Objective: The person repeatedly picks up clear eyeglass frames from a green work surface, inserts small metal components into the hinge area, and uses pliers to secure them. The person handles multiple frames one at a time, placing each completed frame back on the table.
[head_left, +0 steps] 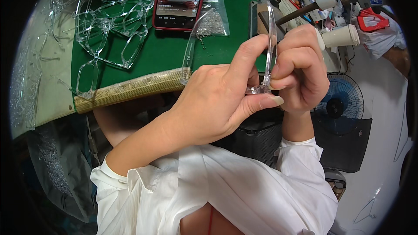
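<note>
Between my two hands, above the table's front edge, is a clear plastic eyeglass frame [271, 39]. My left hand [217, 91] is closed round its front, thumb and fingers near the hinge corner. One temple arm stands up past my fingertips; the other rises on the far side of my left wrist. My right hand [302, 67] is closed in a pinch beside that same hinge, fingertips against the frame. Whether a tiny part such as a screw sits in the pinch cannot be made out. My left hand hides most of the frame's front.
Several clear eyeglass frames [109, 30] lie heaped on the green mat [237, 56] at left. A phone [178, 4] stands at the back beside a plastic bag of small metal parts [211, 21]. A gold mesh strip [130, 88] edges the table. At right are a metal tool, paper cup [342, 36] and fan [337, 104].
</note>
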`<state>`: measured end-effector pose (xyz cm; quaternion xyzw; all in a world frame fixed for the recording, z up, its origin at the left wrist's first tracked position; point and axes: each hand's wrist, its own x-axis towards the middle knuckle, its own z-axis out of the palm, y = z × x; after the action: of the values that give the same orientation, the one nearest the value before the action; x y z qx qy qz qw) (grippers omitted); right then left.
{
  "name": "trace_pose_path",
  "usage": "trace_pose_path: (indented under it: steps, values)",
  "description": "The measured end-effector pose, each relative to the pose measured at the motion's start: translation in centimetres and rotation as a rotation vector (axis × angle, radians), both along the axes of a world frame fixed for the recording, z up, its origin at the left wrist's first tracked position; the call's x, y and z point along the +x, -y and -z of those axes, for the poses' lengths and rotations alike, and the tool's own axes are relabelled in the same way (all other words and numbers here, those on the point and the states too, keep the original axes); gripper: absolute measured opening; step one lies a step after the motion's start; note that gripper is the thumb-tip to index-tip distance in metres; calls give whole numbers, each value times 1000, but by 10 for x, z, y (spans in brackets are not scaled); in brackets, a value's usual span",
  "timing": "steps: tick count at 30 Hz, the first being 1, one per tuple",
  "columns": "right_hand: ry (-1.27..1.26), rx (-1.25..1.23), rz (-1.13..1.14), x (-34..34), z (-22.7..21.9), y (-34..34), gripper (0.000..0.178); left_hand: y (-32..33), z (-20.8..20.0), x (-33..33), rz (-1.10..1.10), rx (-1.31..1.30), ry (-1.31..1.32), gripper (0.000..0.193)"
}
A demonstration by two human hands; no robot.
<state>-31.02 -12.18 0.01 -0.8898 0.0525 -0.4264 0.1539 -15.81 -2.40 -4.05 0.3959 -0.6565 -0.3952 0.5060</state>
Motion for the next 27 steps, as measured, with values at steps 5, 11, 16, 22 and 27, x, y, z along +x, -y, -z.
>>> trace_pose_path:
  steps: [5, 11, 16, 22, 27]
  values:
    - [-27, 45, 11, -1, -1, -3, 21, 1, 6, -2, -55, -74, 41, 72]
    - [0, 121, -12, -1, 4, -1, 20, 1, 6, -2, -42, -44, 15, 71]
    - [10, 232, -34, -2, 1, -3, 16, 0, 5, -2, 7, 4, -56, 70]
    - [17, 287, -38, -3, 0, -3, 14, -1, 3, -1, 22, 18, -76, 69]
    - [23, 299, -66, -2, 0, -3, 14, -1, 2, -1, 25, 20, -64, 72]
